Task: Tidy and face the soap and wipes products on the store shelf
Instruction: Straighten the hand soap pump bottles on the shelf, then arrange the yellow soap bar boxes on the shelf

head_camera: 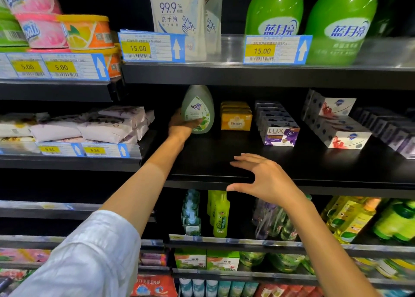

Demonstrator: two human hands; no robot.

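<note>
Soap bottle [197,109], pale green, teardrop-shaped, one unit. Location: middle shelf [213,159], set well back from the front edge, just left of a stack of yellow soap bars [235,117]. Purple soap boxes [279,129] and white soap boxes [336,121] stand further right; wipes packs [89,126] lie on the neighbouring shelf to the left.

Grip: left hand [183,126] holds the bottle low on its left flank, fingers wrapped across the lower front. Right hand [262,176] hovers over the shelf's front lip, fingers spread and relaxed, holding nothing.

Handling, as judged: rigid plastic body, smooth and likely a little slippery; moderately heavy if full, weight sitting low. Not fragile, though the narrow top makes it prone to tipping when slid. Best hold is around the broad lower body, as now, rather than at the neck.

Orientation: upright, long axis vertical, narrow end up under the shelf above. Label faces outward toward the aisle, roughly square to the front.
</note>
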